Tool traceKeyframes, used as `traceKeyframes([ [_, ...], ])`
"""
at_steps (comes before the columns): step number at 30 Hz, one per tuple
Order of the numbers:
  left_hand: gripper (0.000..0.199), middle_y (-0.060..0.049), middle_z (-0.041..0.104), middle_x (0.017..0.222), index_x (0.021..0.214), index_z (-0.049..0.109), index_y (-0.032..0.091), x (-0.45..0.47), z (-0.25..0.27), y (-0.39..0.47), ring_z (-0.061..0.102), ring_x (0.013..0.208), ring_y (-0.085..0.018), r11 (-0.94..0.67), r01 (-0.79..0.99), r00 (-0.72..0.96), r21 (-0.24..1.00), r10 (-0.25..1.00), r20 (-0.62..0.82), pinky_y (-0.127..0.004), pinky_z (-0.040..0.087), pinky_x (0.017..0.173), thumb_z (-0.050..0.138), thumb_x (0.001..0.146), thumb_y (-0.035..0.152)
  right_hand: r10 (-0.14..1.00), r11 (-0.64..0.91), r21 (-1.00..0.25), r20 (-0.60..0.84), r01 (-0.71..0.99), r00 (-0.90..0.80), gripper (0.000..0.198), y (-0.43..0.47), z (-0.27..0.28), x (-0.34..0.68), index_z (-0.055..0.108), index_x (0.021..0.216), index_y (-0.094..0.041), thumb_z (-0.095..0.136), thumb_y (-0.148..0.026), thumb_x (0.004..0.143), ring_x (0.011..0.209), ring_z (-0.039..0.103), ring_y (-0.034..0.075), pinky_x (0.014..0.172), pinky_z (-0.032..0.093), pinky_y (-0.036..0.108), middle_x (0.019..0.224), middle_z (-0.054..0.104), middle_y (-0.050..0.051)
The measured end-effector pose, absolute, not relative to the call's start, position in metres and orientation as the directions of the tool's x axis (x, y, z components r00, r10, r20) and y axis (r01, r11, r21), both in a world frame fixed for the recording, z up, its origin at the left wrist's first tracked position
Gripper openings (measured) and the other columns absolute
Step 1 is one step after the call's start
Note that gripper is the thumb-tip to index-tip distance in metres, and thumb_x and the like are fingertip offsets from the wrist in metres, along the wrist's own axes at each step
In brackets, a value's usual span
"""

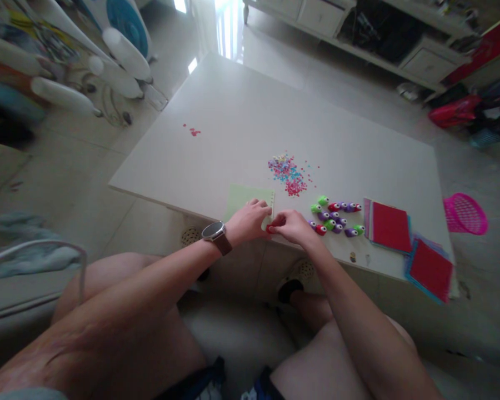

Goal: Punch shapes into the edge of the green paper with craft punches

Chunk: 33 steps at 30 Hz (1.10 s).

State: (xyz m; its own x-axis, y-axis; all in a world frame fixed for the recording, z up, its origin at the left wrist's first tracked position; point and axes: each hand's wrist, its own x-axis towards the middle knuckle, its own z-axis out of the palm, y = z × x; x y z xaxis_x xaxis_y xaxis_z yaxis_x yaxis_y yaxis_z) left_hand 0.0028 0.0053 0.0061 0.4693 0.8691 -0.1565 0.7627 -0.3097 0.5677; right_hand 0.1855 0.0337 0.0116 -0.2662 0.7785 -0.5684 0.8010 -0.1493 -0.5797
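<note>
A light green sheet of paper (pixel 244 195) lies at the table's near edge, with a row of small punched marks down its right side. My left hand (pixel 252 218) is over its lower right part, fingers bent and gripping the sheet near its edge. At that same edge my right hand (pixel 290 225) is closed around a small red craft punch (pixel 269 228), mostly hidden by the fingers. To the right of it stand several mini craft punches (pixel 337 215) in green, purple and red. Beyond the hands is a heap of coloured paper confetti (pixel 289 175).
Two stacks of coloured paper squares, a red stack (pixel 390 226) and another red-topped stack (pixel 431 269), lie at the table's right. Red bits (pixel 195 132) are at the far left of the white table (pixel 233 105). A pink basket (pixel 466 214) stands on the floor.
</note>
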Motion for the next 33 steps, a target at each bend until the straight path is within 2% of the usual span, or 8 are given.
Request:
traceKeyframes([
  [5,0.038,-0.011,0.069,0.12,0.109,0.069,0.018,0.002,0.002,0.007,0.057,0.117,-0.03,-0.32,0.752,0.468,0.576,0.874,-0.126,-0.04,0.053,0.098,0.089,0.08,0.034,0.763,-0.096,-0.475,-0.6,0.875,-0.242,0.02,0.041,0.019,0.176,0.065,0.067,-0.018,0.083,-0.011,0.075,0.069,0.061,0.016,0.062,0.039,0.027,0.066,0.065,-0.001],
  [10,0.038,-0.01,0.068,0.12,0.108,0.069,0.02,0.002,0.001,0.007,0.056,0.117,-0.03,-0.34,0.76,0.483,0.554,0.866,-0.131,-0.04,0.052,0.096,0.089,0.077,0.03,0.715,-0.119,-0.47,-0.651,0.874,-0.253,0.021,0.045,0.021,0.175,0.061,0.068,-0.018,0.08,-0.01,0.073,0.061,0.052,0.012,0.056,0.035,0.026,0.061,0.056,-0.006],
  [14,0.045,-0.011,0.067,0.122,0.113,0.069,0.019,0.003,0.001,0.008,0.055,0.119,-0.031,-0.348,0.773,0.488,0.531,0.86,-0.148,-0.041,0.052,0.098,0.09,0.074,0.031,0.739,-0.099,-0.47,-0.625,0.877,-0.252,0.022,0.045,0.015,0.175,0.059,0.069,-0.018,0.08,-0.01,0.074,0.061,0.051,0.011,0.055,0.034,0.025,0.062,0.054,-0.006],
  [20,0.052,-0.012,0.065,0.127,0.119,0.067,0.017,0.002,0.0,0.008,0.055,0.121,-0.031,-0.371,0.79,0.497,0.487,0.853,-0.157,-0.04,0.052,0.1,0.092,0.074,0.026,0.69,-0.099,-0.568,-0.631,0.817,-0.355,0.012,0.047,0.02,0.19,0.07,0.079,-0.016,0.081,-0.013,0.081,0.071,0.061,0.014,0.064,0.043,0.024,0.078,0.072,0.0],
  [25,0.056,-0.013,0.065,0.131,0.123,0.065,0.015,0.001,0.0,0.006,0.055,0.124,-0.031,-0.397,0.79,0.513,0.468,0.845,-0.15,-0.041,0.052,0.104,0.092,0.074,0.023,0.793,-0.002,-0.424,-0.553,0.906,-0.256,0.005,0.047,0.037,0.212,0.076,0.09,-0.015,0.079,-0.016,0.086,0.086,0.07,0.022,0.073,0.048,0.029,0.094,0.079,0.01],
  [29,0.051,-0.013,0.065,0.132,0.12,0.065,0.017,0.001,0.002,0.006,0.056,0.124,-0.032,-0.397,0.793,0.512,0.461,0.845,-0.153,-0.043,0.053,0.105,0.09,0.075,0.02,0.83,0.159,-0.359,-0.456,0.92,-0.322,0.026,0.04,0.037,0.213,0.078,0.109,-0.015,0.081,-0.016,0.084,0.101,0.071,0.026,0.085,0.05,0.031,0.113,0.078,0.014],
  [33,0.047,-0.013,0.066,0.132,0.117,0.064,0.017,0.0,0.003,0.006,0.056,0.124,-0.031,-0.4,0.795,0.513,0.456,0.844,-0.154,-0.043,0.052,0.106,0.088,0.076,0.019,0.826,0.265,-0.3,-0.419,0.916,-0.376,0.02,0.035,0.031,0.21,0.078,0.104,-0.016,0.068,-0.008,0.089,0.104,0.069,0.026,0.089,0.049,0.033,0.113,0.076,0.014],
])
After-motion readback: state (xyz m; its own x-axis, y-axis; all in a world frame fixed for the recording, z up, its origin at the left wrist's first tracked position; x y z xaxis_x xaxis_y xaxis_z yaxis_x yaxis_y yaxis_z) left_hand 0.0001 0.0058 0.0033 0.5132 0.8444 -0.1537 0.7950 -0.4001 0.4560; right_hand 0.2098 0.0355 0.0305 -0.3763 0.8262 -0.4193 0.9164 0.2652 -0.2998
